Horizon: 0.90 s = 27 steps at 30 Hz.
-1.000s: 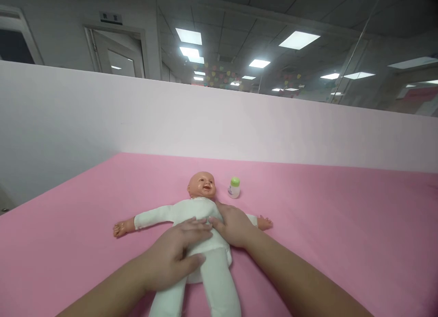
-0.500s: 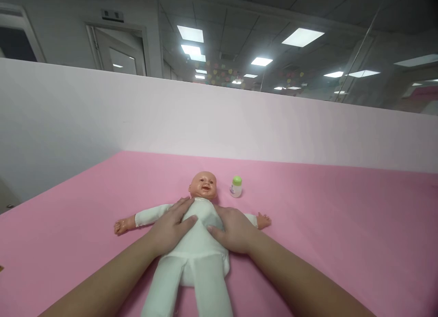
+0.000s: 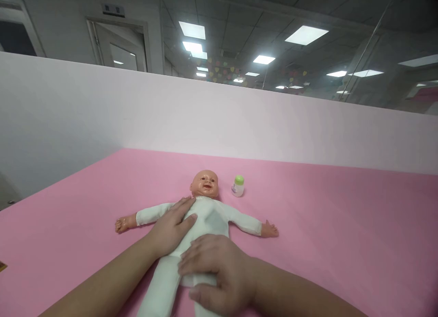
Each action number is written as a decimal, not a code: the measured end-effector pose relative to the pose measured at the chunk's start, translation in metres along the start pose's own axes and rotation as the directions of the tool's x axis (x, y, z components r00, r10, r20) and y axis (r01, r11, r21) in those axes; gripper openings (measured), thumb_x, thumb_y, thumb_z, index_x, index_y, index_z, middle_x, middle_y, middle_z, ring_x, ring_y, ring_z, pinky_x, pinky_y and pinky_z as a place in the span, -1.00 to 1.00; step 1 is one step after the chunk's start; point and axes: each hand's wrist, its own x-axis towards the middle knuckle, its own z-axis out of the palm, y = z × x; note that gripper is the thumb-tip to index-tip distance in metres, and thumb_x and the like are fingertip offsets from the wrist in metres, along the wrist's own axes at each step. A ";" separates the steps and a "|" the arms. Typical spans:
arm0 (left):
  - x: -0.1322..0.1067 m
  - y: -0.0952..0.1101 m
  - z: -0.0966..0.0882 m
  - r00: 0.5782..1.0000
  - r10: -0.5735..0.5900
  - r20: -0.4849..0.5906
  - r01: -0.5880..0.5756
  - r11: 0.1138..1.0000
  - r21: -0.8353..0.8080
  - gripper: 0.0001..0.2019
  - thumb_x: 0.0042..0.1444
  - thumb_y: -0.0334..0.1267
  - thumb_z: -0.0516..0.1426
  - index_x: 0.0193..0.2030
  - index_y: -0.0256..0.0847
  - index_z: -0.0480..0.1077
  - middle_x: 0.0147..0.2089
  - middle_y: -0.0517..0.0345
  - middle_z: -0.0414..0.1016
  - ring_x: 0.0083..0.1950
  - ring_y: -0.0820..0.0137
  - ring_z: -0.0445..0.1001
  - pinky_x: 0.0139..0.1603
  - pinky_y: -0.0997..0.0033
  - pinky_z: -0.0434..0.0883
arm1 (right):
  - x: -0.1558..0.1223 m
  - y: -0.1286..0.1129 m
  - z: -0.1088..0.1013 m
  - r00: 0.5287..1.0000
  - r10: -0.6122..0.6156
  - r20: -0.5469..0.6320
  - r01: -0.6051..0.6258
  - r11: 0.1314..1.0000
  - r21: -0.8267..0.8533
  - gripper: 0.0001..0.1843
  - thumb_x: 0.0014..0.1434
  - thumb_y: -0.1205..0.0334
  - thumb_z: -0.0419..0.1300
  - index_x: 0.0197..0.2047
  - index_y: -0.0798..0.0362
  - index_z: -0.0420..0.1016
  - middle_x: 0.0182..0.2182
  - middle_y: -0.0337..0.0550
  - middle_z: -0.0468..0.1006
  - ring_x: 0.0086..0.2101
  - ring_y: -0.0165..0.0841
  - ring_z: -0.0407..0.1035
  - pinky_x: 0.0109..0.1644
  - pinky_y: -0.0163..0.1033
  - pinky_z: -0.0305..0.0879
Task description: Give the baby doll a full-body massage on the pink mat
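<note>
A baby doll [image 3: 209,214] in a white bodysuit lies on its back on the pink surface [image 3: 325,226], arms spread, head toward the far wall. My left hand [image 3: 173,228] rests flat on the doll's chest and shoulder, fingers stretched out. My right hand [image 3: 214,273] lies over the doll's hips and upper legs, fingers extended and pressed against the cloth. A small white bottle with a green cap [image 3: 238,185] stands just right of the doll's head, beyond both hands.
A pale partition wall [image 3: 219,116] runs along the back of the pink surface and turns along its left side. Above it show a ceiling with light panels and a door at the upper left.
My right hand slid from the doll's right side and arm down to its hips, uncovering that arm. My left hand stayed on the chest.
</note>
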 end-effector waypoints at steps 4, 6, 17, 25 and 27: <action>0.000 0.008 0.001 1.000 -0.009 -0.005 0.009 0.999 0.039 -0.27 0.43 0.23 -0.08 0.59 -0.12 0.13 0.63 0.00 0.04 0.65 0.07 -0.07 0.60 -0.15 -0.02 | 0.001 0.009 -0.017 0.984 0.163 -0.065 -0.163 0.987 0.014 -0.60 0.36 0.04 0.19 0.15 0.02 0.61 0.05 -0.03 0.68 0.08 -0.20 0.56 0.25 -0.12 0.41; 0.000 0.012 0.002 1.000 -0.021 -0.005 0.021 0.998 0.062 -0.29 0.45 0.20 -0.10 0.59 -0.13 0.14 0.63 -0.01 0.04 0.65 0.08 -0.08 0.60 -0.14 -0.04 | 0.001 0.021 -0.027 0.975 0.208 -0.081 -0.214 0.974 -0.075 -0.59 0.36 0.04 0.22 0.19 -0.01 0.60 0.10 -0.04 0.66 0.13 -0.17 0.52 0.32 -0.05 0.35; -0.007 0.031 0.012 1.000 -0.023 -0.003 0.024 0.992 0.123 -0.28 0.48 0.13 -0.15 0.60 -0.27 0.10 0.64 -0.10 -0.04 0.65 0.04 -0.10 0.61 -0.16 -0.06 | -0.006 0.066 -0.052 0.854 0.498 -0.150 -0.518 0.790 -0.326 -0.37 0.45 -0.07 0.16 0.45 0.03 0.34 0.37 0.02 0.41 0.34 -0.09 0.28 0.44 0.06 0.17; -0.021 0.041 -0.011 0.997 0.037 -0.064 -0.032 0.997 0.066 -0.39 0.42 0.06 0.01 0.47 -0.23 0.35 0.53 -0.08 0.28 0.55 -0.01 0.21 0.54 -0.15 0.17 | -0.005 0.054 -0.061 0.709 0.685 -0.169 -0.689 0.620 -0.376 -0.48 0.48 -0.19 0.05 0.30 -0.09 0.46 0.08 -0.07 0.65 0.05 -0.05 0.51 0.09 -0.05 0.34; -0.034 0.058 -0.021 0.987 0.159 -0.024 -0.159 0.987 0.002 -0.51 0.39 -0.04 0.08 0.36 -0.12 0.47 0.34 -0.01 0.53 0.36 0.01 0.47 0.41 -0.09 0.39 | -0.006 0.053 -0.060 0.706 0.687 -0.171 -0.689 0.613 -0.386 -0.47 0.48 -0.21 0.04 0.29 -0.10 0.47 0.05 -0.07 0.65 0.04 -0.03 0.51 0.08 -0.05 0.34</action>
